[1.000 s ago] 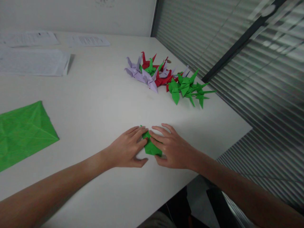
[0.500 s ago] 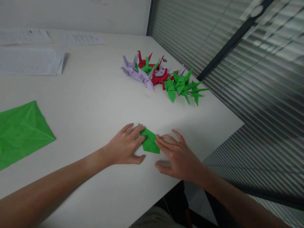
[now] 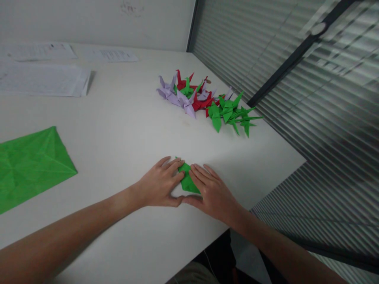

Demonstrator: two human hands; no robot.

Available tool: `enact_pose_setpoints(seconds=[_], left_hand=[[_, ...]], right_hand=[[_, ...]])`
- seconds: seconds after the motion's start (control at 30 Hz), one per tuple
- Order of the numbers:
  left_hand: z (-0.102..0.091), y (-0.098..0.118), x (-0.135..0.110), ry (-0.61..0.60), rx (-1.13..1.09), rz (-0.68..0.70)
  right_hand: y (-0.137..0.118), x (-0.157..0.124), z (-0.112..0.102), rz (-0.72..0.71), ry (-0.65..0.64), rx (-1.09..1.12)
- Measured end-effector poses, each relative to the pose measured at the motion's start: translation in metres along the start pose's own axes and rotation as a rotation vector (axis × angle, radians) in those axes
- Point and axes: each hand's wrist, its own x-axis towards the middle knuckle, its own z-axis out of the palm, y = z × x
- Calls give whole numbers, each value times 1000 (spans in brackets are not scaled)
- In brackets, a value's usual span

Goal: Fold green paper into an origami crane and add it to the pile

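A small folded green paper lies flat on the white table near its front edge. My left hand presses its fingers down on the paper's left side, fingers stretched flat. My right hand lies over the paper's right side, fingers flat and close together. The two thumbs nearly meet below the paper. Much of the paper is hidden under the fingers.
A pile of folded paper cranes, lilac, red and green, lies at the far right of the table. A large creased green sheet lies at the left. Printed papers sit at the back left. Slatted blinds run along the right.
My right hand has slid back left onto the green paper after being drawn off to the right. My left hand has stayed pressed on the paper.
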Motion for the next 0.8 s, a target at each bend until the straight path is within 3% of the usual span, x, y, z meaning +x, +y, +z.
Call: enact_pose_setpoints(seconds=[0.2, 0.43, 0.53, 0.8], left_hand=[[1, 0, -1, 15, 0, -2], [0, -3, 0, 5, -59, 18], [1, -5, 0, -16, -86, 22], [1, -5, 0, -17, -56, 7]], right_hand=[[-1, -36, -1, 38, 17, -39], [3, -14, -9, 52, 86, 19], [1, -5, -4, 5, 46, 58], [-1, -26, 11, -63, -31, 70]])
